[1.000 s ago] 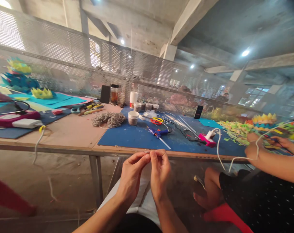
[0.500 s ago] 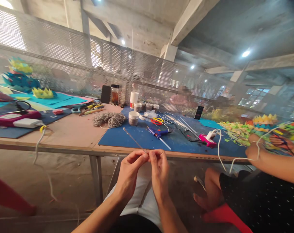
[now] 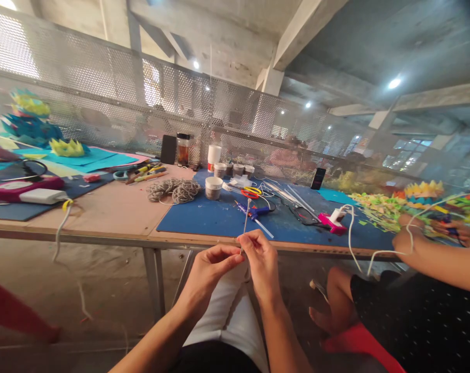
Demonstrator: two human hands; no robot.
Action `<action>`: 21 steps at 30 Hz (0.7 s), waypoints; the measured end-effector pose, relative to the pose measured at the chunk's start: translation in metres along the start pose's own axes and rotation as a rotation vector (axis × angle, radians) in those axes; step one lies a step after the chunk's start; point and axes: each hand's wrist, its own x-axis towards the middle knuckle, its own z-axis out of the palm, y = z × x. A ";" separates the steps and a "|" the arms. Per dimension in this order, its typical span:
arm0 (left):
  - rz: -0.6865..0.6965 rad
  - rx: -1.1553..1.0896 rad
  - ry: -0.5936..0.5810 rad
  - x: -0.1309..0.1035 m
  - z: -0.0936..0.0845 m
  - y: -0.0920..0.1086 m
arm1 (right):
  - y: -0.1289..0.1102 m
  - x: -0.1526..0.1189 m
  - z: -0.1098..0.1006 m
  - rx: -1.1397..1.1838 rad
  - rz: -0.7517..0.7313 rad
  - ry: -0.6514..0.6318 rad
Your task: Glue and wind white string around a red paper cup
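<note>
A thin grey stick [image 3: 246, 217] with a small pale knob at its top stands nearly upright over the table's front edge. My right hand [image 3: 263, 261] pinches it between thumb and fingertips. Just below, my left hand [image 3: 211, 267] is closed on its lower end, thumb against fingers. Beyond the stick lies a blue glue gun [image 3: 256, 211] with a clear glue stick poking out of it. Scissors with red and yellow handles [image 3: 251, 192] rest behind the glue gun. To the left are a paper cup [image 3: 214, 188] and a bundle of grey-brown cord [image 3: 173, 190].
Pliers [image 3: 145, 173], a jar of dark liquid [image 3: 182, 150] and several cups stand or lie farther back. A pink power strip [image 3: 332, 224] trails a white cable at right. A co-worker's arm [image 3: 437, 259] reaches over paper scraps [image 3: 378, 207]. A perforated metal screen [image 3: 114, 119] runs behind.
The stick has swung from leaning left to nearly upright. My right hand has risen slightly and gripped higher on it, while my left hand has shifted slightly down.
</note>
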 end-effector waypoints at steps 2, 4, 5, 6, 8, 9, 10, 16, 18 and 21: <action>-0.050 -0.050 -0.031 -0.001 -0.001 0.000 | 0.002 0.001 -0.001 0.042 0.024 -0.009; -0.105 -0.101 -0.040 0.000 -0.002 0.001 | 0.004 0.002 -0.001 0.066 0.035 -0.016; -0.132 -0.125 -0.043 0.000 -0.002 0.000 | 0.004 0.003 -0.001 0.074 0.039 -0.017; -0.155 -0.149 -0.046 0.000 -0.003 0.000 | 0.005 0.003 -0.001 0.080 0.042 -0.017; -0.189 -0.191 -0.049 0.001 -0.003 -0.001 | 0.005 0.004 0.000 0.088 0.049 -0.023; -0.197 -0.207 -0.049 0.002 -0.003 -0.002 | 0.005 0.004 0.000 0.090 0.052 -0.031; -0.201 -0.219 -0.049 0.002 -0.004 -0.003 | 0.004 0.004 0.001 0.088 0.054 -0.044; -0.186 -0.250 0.010 0.008 -0.013 -0.003 | 0.009 0.018 -0.009 -0.067 -0.055 -0.153; -0.162 -0.240 0.064 0.013 -0.019 0.000 | 0.015 0.034 -0.024 -0.259 -0.175 -0.113; -0.113 -0.219 0.121 0.026 -0.028 0.007 | 0.030 0.067 -0.054 -0.641 -0.350 -0.053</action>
